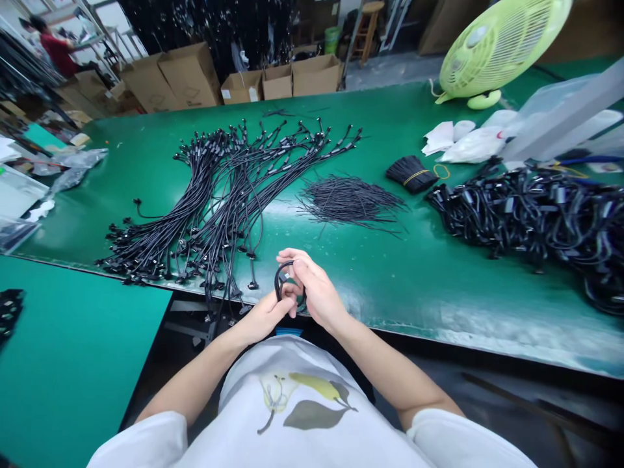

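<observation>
Between my two hands a black cable (277, 281) is bent into a small loop, just over the table's front edge. My left hand (273, 311) grips the loop's lower left side, thumb and fingers closed on it. On the upper right side my right hand (314, 286) has its fingers closed around the same loop. The cable's ends are hidden by my fingers. Left of my hands lies a wide spread of straight black cables with connectors (195, 195). Beyond my right hand is a loose pile of thin black ties (353, 200).
A banded bundle of black ties (412, 174) lies right of the loose pile. Coiled black cables (531, 211) heap up at the right. A green fan (502, 49) stands behind white bags (472, 144). Cardboard boxes (190, 75) line the table's far side; a person (56, 52) sits far left.
</observation>
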Motion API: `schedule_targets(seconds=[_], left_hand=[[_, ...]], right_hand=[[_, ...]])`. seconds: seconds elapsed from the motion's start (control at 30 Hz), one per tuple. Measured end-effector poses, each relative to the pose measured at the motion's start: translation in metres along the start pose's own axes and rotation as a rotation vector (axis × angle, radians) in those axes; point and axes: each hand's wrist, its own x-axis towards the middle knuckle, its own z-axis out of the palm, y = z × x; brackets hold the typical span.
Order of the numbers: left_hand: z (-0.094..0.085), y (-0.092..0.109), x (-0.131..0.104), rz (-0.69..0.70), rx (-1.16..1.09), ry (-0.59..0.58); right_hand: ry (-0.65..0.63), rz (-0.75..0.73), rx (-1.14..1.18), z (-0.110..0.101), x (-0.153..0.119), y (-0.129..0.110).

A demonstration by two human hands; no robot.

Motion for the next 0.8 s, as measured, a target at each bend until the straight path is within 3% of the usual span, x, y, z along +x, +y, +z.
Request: schedule_targets(seconds=[0.17, 0.23, 0.37, 0.53, 0.67, 0.8], left_hand=[[-0.001, -0.007, 0.006, -0.099, -0.005, 0.048], [0.001, -0.014, 0.006, -0.169, -0.091, 0.011], [0.008, -0.018, -0.001, -0.266, -0.290, -0.176], [0.011, -0.004, -0.007, -0.319, -0.296, -0.174], [0.011, 0.003, -0.007, -0.364, -0.282, -0.154], [0.016, 0.004, -0.009, -0.395, -0.410, -0.251]], right_hand=[[-0.032, -0.050, 0.008, 0.012, -0.010, -0.002], [-0.026, -0.046, 0.078, 0.015, -0.011, -0.003], [-0.027, 0.104, 0.366, 0.015, -0.007, -0.005], [-0.180, 0.403, 0.638, 0.006, 0.005, -0.005], [-0.116, 0.323, 0.632, 0.002, 0.006, -0.008], [-0.173, 0.278, 0.541, 0.000, 0.001, -0.015]])
